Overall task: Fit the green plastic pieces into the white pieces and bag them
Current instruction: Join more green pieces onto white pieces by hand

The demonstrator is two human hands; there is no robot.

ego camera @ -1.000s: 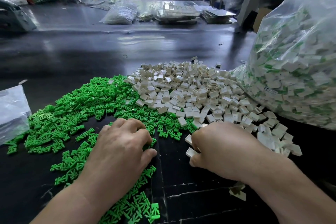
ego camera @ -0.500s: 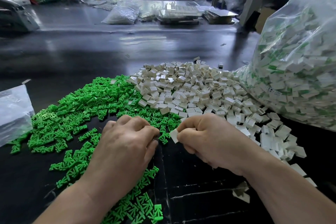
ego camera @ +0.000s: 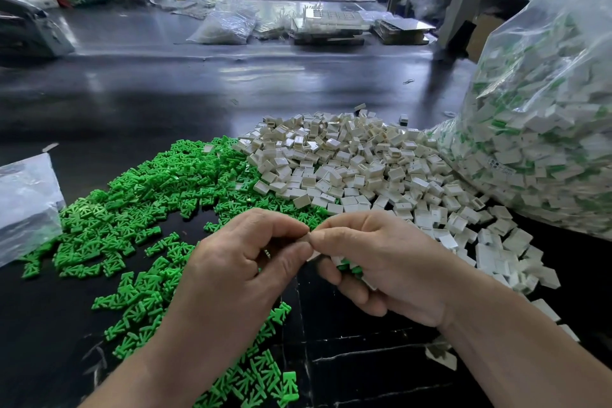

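Now that L hand & R hand have risen from green pcs & white pcs and met, fingers narrow, pinching a mostly hidden pc: fitting likely underway.

Green plastic pieces: small bright-green forked clips, loose flat heap on dark table, left and near side.
White pieces: small square hollow caps, mounded heap right of green, edges mingling.
Clear bag: far right, bulging with white-green assemblies, touching white heap.
Several more white pieces, green showing among them, gripped in right hand.
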